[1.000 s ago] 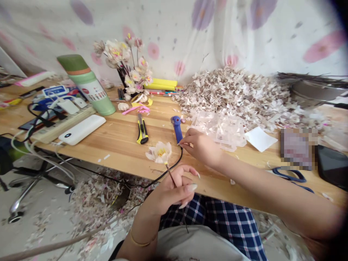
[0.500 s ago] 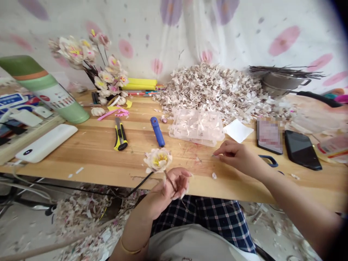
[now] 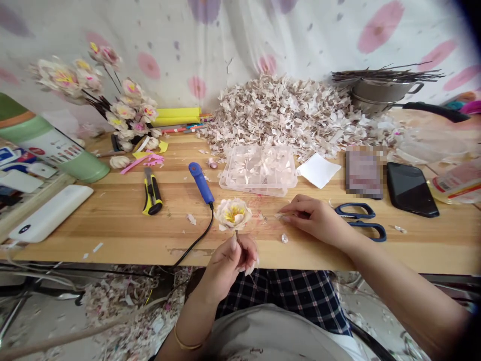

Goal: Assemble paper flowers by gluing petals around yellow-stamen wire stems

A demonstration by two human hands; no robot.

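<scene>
My left hand [image 3: 227,265] is shut on the thin dark stem of a cream handmade flower [image 3: 233,213] with a yellow centre, holding it just off the table's front edge. My right hand [image 3: 313,218] rests on the wooden tabletop [image 3: 112,230], its thumb and forefinger pinched on a small white petal [image 3: 280,215]. Another loose petal [image 3: 284,238] lies just below those fingers. A blue-handled corded tool [image 3: 201,183], probably a small glue gun, lies left of the flower, with its black cord [image 3: 197,239] trailing over the table edge.
Behind my hands stand a plastic compartment box of petals [image 3: 257,170] and a large petal heap [image 3: 278,115]. Blue-handled scissors [image 3: 361,218] and a phone [image 3: 411,188] lie right; a yellow utility knife [image 3: 152,193] and finished flowers [image 3: 124,100] are left.
My right hand has moved from the blue tool, which now lies on the table, to the petal. The flower sits lower in my left hand, and the whole view has swung rightward.
</scene>
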